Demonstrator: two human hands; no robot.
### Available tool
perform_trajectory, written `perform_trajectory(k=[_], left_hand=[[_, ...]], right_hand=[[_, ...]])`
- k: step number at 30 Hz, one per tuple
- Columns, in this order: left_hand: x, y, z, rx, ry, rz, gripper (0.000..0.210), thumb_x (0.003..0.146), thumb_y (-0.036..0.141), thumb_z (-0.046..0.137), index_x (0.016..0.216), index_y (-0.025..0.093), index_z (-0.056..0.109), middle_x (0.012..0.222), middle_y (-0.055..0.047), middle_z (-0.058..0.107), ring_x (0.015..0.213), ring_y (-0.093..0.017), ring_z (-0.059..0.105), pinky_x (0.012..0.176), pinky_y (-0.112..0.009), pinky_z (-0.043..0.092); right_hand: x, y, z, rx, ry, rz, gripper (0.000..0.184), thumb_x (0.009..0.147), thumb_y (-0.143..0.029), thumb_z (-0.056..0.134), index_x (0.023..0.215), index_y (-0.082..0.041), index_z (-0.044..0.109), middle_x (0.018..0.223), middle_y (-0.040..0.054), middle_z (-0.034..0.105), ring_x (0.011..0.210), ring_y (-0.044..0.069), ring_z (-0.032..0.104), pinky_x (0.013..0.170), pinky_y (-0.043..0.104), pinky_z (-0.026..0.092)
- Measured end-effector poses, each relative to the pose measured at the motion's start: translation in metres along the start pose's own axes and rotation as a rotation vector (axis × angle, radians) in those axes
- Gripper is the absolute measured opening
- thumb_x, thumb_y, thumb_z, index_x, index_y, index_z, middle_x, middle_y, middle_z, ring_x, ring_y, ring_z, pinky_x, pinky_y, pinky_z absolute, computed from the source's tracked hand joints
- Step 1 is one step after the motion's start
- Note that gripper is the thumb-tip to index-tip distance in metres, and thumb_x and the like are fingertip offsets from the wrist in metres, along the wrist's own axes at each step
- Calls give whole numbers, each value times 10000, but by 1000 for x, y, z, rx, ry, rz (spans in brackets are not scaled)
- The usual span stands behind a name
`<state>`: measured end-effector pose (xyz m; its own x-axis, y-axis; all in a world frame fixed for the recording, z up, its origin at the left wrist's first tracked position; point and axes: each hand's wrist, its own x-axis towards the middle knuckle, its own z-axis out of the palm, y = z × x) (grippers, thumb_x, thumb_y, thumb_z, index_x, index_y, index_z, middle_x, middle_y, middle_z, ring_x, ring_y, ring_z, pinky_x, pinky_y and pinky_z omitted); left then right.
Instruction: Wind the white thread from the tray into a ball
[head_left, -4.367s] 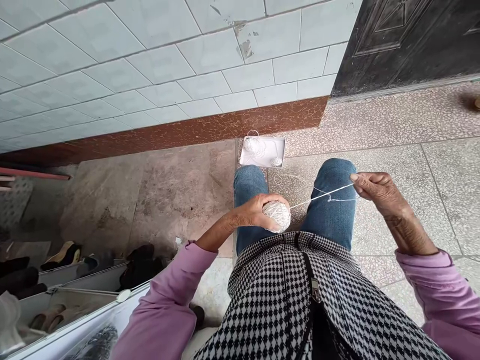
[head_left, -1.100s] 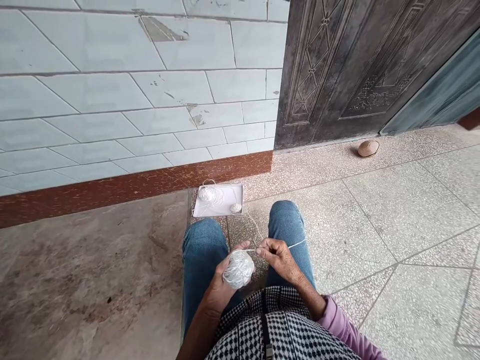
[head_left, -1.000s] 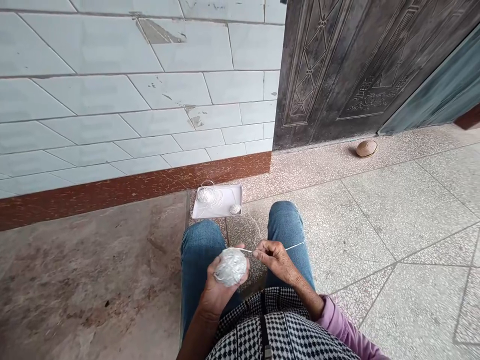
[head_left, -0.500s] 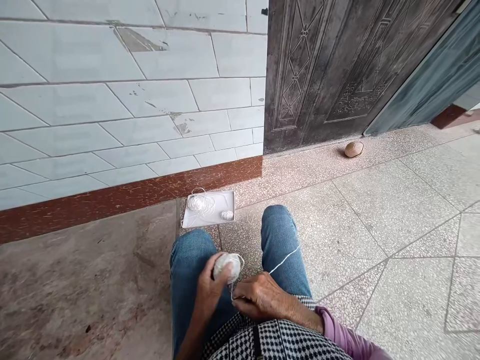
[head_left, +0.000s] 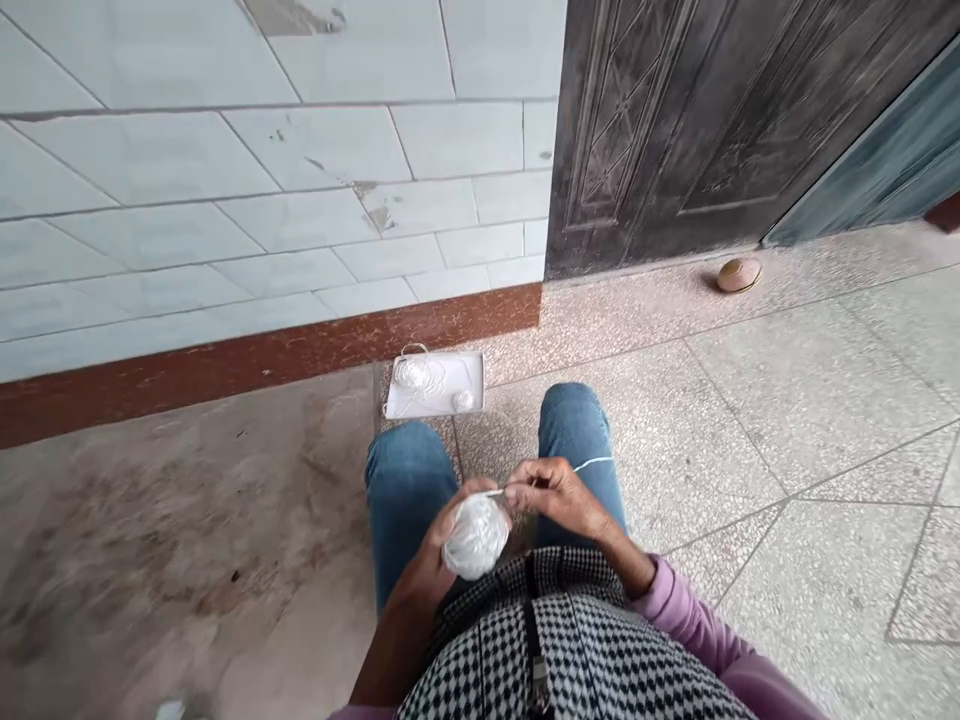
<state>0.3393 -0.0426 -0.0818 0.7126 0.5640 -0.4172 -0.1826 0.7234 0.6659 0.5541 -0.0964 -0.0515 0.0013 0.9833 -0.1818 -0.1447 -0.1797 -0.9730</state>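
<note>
My left hand [head_left: 442, 530] is wrapped round a ball of white yarn [head_left: 476, 538], above my left thigh. Just right of it, my right hand [head_left: 559, 492] pinches the strand of yarn [head_left: 493, 492] that runs off the ball's top. Beyond my right fingers the same strand trails across my right knee [head_left: 577, 425] and drops out of sight. Past my knees, a shallow white tray [head_left: 439, 406] lies on the floor, holding a loose heap of white yarn [head_left: 417, 375] and a smaller white ball [head_left: 463, 400].
A tiled wall [head_left: 300, 235] with a red-brown skirting [head_left: 450, 318] stands in front. To its right is a dark carved door [head_left: 675, 130]. A brownish rounded object [head_left: 739, 274] sits on the speckled floor [head_left: 712, 400] by the door. Stained concrete [head_left: 187, 530] covers the left.
My right hand has risen from below the ball to its upper right, drawing the strand along. The ball has turned in my left hand. My view has tilted down and shifted left.
</note>
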Motion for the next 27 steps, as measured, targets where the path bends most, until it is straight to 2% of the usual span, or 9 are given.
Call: perform_trajectory(k=[2,5,9,15,19,21,23,25,27], left_hand=[[0,12,16,-96,77,36,759,828,739,759,1379,221,703,975,-106,757,910,-282,704,797,-375,561],[8,26,34,-188,102,20,863,763,831,712,1355,203,673,941,-95,723,799,-247,667,723,-371,540],[18,35,40,-182,-19,82,762,696,809,803,1169,222,700,828,-53,689,628,-178,577,552,-288,430],[22,33,34,-44,-60,214,652,713,738,863,1042,193,717,869,-98,770,692,-208,662,636,-309,500],[22,25,31,54,3,205,644,724,692,876,1075,170,739,916,-91,765,761,-212,683,695,-311,517],[21,22,35,67,-9,184,639,714,682,888,1067,169,744,915,-91,758,763,-220,682,700,-322,518],[19,23,42,30,-56,164,619,730,692,871,1056,180,746,904,-97,755,729,-222,676,688,-338,517],[16,28,47,-42,-98,179,588,754,698,848,1043,196,747,886,-96,753,682,-209,659,670,-341,518],[15,35,47,-105,-97,215,580,768,711,829,1037,205,739,867,-86,745,671,-198,651,666,-332,526]], right_hand=[[0,-8,1,-5,30,-13,522,880,-690,781,761,-188,696,719,1,657,643,127,554,608,256,451],[0,-18,-2,-3,97,-58,490,875,-675,792,802,-199,700,706,-9,621,636,124,496,570,255,401],[-2,-24,-13,15,136,-39,445,890,-641,797,839,-210,697,651,-34,542,600,113,416,524,253,320],[-7,-24,-16,350,-28,159,435,854,-611,832,786,-215,662,477,-127,277,429,59,161,421,239,148],[-15,-27,-10,489,-29,139,372,888,-572,803,1024,-226,780,526,-111,364,426,66,208,416,237,209],[-13,-29,-10,396,10,87,451,933,-569,757,1249,-248,776,603,-83,465,445,77,254,407,236,219],[-6,-28,-12,176,79,2,494,973,-579,714,1343,-253,752,690,-42,569,493,100,378,432,240,309],[-1,-24,-17,-103,150,-101,446,975,-584,723,1245,-237,791,792,11,665,626,142,547,561,274,465],[-1,-19,-22,-302,177,-167,366,965,-573,747,1054,-224,813,864,47,714,759,181,628,705,319,528]])
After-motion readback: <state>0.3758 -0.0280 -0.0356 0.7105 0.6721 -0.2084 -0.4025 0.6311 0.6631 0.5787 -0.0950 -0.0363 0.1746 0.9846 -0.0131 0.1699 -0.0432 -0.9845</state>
